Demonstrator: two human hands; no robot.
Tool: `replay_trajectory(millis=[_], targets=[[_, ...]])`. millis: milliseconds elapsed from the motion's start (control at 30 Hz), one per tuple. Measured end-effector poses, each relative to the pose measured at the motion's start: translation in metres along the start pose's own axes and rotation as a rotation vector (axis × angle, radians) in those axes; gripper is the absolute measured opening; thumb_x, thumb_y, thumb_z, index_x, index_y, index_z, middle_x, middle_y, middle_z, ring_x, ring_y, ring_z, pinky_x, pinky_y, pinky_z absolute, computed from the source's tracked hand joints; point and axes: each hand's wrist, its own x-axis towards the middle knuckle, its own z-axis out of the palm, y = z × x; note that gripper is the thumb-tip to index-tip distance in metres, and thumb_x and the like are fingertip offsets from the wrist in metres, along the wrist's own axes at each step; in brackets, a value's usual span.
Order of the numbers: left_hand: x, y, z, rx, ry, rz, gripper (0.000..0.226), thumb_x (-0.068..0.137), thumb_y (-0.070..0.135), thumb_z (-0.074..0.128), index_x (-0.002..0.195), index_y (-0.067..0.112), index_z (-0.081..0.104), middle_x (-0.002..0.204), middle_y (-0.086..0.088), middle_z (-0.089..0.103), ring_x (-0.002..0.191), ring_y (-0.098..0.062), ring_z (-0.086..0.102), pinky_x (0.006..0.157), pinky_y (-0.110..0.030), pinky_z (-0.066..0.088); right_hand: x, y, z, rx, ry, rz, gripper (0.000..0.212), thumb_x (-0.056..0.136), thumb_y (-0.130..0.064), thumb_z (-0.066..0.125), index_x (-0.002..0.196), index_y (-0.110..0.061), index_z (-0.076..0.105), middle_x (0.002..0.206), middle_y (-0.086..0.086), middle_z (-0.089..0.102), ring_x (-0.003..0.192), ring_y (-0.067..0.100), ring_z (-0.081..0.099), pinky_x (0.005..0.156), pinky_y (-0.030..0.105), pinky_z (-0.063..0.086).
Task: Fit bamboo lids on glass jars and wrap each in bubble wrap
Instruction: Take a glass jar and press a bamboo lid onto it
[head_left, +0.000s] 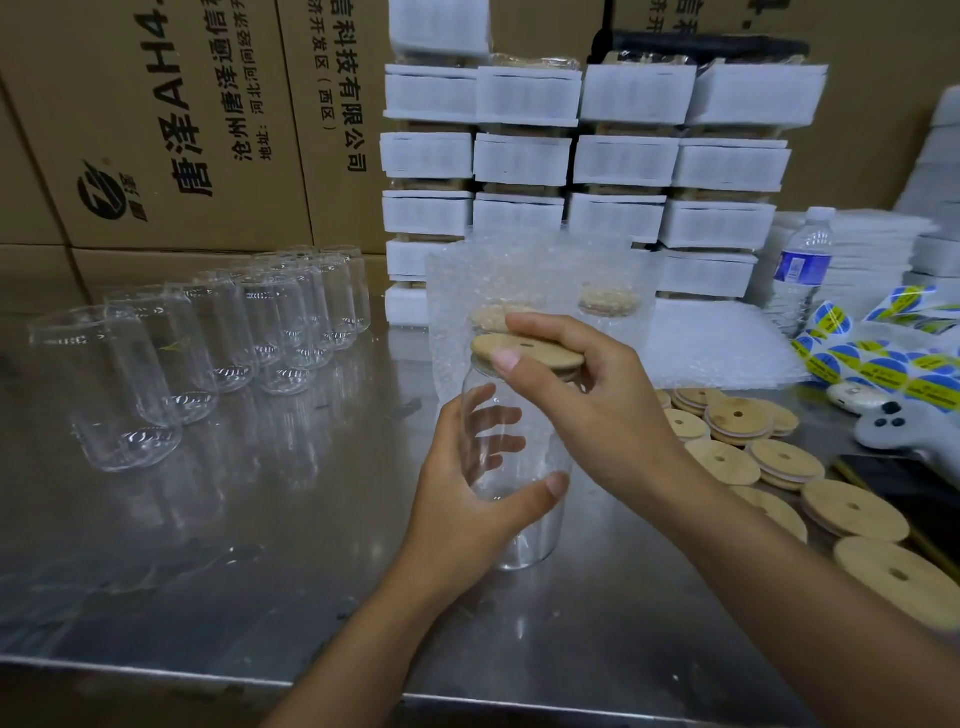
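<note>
Gripping the clear cylindrical glass jar (524, 535) near the centre of the steel table (234, 545) with the left hand (467, 493), pinching the round bamboo lid (535, 351) at its mouth with the right hand (587, 395), risking a crooked, jammed seat if pressed off-centre.

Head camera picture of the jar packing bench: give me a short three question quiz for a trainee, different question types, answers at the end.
1. True or false: the left hand grips the glass jar round its body.
2. Where is the bamboo lid that the right hand holds? A, at the mouth of the glass jar. B, flat on the table. C, on top of a water bottle.
3. Fill in: the loose lids lie on the table to the person's ___ of the glass jar.

Key: 1 true; 2 A; 3 right.
</note>
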Motion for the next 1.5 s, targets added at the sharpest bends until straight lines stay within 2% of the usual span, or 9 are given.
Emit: replay_trajectory(millis=[200, 333, 467, 633, 867, 967, 1233, 1333, 1500], targets=[[-0.001, -0.002, 0.0, 0.012, 0.019, 0.017, 0.083, 0.063, 0.04, 0.083, 0.134, 0.022, 0.043, 0.124, 0.005, 0.061, 0.115, -0.017, 0.06, 0.087, -0.024, 0.05, -0.002, 0.002, 0.003, 0.058, 0.008, 0.012, 0.025, 0.084, -0.029, 0.067, 0.108, -0.029, 0.063, 0.107, -0.014, 0.064, 0.092, -0.01, 0.06, 0.07, 0.004, 0.044], [-0.002, -0.003, 0.0, 0.036, 0.05, 0.031, 0.084, 0.06, 0.046, 0.084, 0.132, 0.028, 0.043, 0.121, 0.015, 0.061, 0.114, -0.01, 0.06, 0.088, -0.02, 0.049, -0.002, 0.0, 0.006, 0.064, 0.008, 0.005, 0.022, 0.084, -0.022, 0.067, 0.106, -0.025, 0.064, 0.111, -0.007, 0.064, 0.093, -0.005, 0.061, 0.072, 0.006, 0.045], [-0.003, -0.003, 0.0, 0.059, 0.032, 0.038, 0.086, 0.06, 0.049, 0.084, 0.132, 0.029, 0.043, 0.123, 0.013, 0.06, 0.116, -0.011, 0.059, 0.089, -0.022, 0.05, -0.006, 0.001, 0.005, 0.088, 0.051, -0.018, 0.019, 0.084, -0.016, 0.067, 0.1, -0.026, 0.064, 0.111, -0.001, 0.064, 0.092, -0.003, 0.062, 0.074, 0.008, 0.046], [-0.002, -0.004, 0.0, 0.032, 0.011, 0.057, 0.084, 0.063, 0.044, 0.085, 0.133, 0.026, 0.043, 0.127, 0.005, 0.06, 0.119, -0.017, 0.058, 0.093, -0.032, 0.05, -0.009, 0.003, 0.011, 0.076, 0.11, -0.052, 0.021, 0.084, -0.014, 0.069, 0.099, -0.027, 0.063, 0.11, -0.003, 0.063, 0.097, -0.001, 0.061, 0.079, 0.009, 0.045], [-0.001, -0.004, -0.002, 0.014, 0.003, 0.076, 0.082, 0.064, 0.045, 0.084, 0.134, 0.032, 0.043, 0.128, 0.009, 0.058, 0.121, -0.012, 0.056, 0.089, -0.017, 0.048, -0.008, 0.006, 0.018, 0.038, 0.157, -0.031, 0.026, 0.074, -0.033, 0.066, 0.1, -0.027, 0.064, 0.106, -0.009, 0.062, 0.096, -0.002, 0.06, 0.082, 0.011, 0.046], [-0.001, -0.003, -0.001, 0.01, 0.017, 0.105, 0.078, 0.065, 0.043, 0.084, 0.132, 0.043, 0.043, 0.129, 0.014, 0.057, 0.121, -0.007, 0.055, 0.089, -0.01, 0.044, -0.008, 0.006, 0.02, -0.008, 0.154, -0.056, 0.029, 0.072, -0.032, 0.063, 0.1, -0.026, 0.063, 0.105, -0.011, 0.06, 0.098, -0.004, 0.058, 0.085, 0.012, 0.046], [-0.002, 0.001, -0.002, 0.021, 0.03, 0.115, 0.077, 0.064, 0.044, 0.084, 0.129, 0.05, 0.042, 0.128, 0.015, 0.057, 0.118, -0.007, 0.057, 0.088, -0.013, 0.046, -0.005, 0.004, 0.018, -0.012, 0.108, -0.012, 0.029, 0.071, -0.033, 0.068, 0.099, -0.028, 0.063, 0.105, -0.008, 0.063, 0.097, 0.002, 0.061, 0.084, 0.017, 0.049], [-0.003, 0.003, -0.003, 0.049, 0.052, 0.095, 0.076, 0.063, 0.043, 0.083, 0.126, 0.054, 0.042, 0.124, 0.02, 0.058, 0.113, -0.007, 0.06, 0.084, -0.014, 0.048, 0.0, 0.002, 0.013, 0.012, 0.053, 0.035, 0.026, 0.076, -0.021, 0.076, 0.1, -0.025, 0.065, 0.102, -0.006, 0.066, 0.092, 0.006, 0.065, 0.078, 0.017, 0.051], [-0.006, 0.004, -0.003, 0.056, 0.049, 0.073, 0.077, 0.063, 0.041, 0.082, 0.131, 0.032, 0.045, 0.122, 0.013, 0.06, 0.111, -0.013, 0.061, 0.083, -0.017, 0.049, -0.005, 0.001, 0.009, 0.058, 0.0, 0.042, 0.027, 0.078, -0.018, 0.075, 0.101, -0.026, 0.064, 0.109, -0.002, 0.064, 0.096, 0.01, 0.063, 0.075, 0.015, 0.052]])
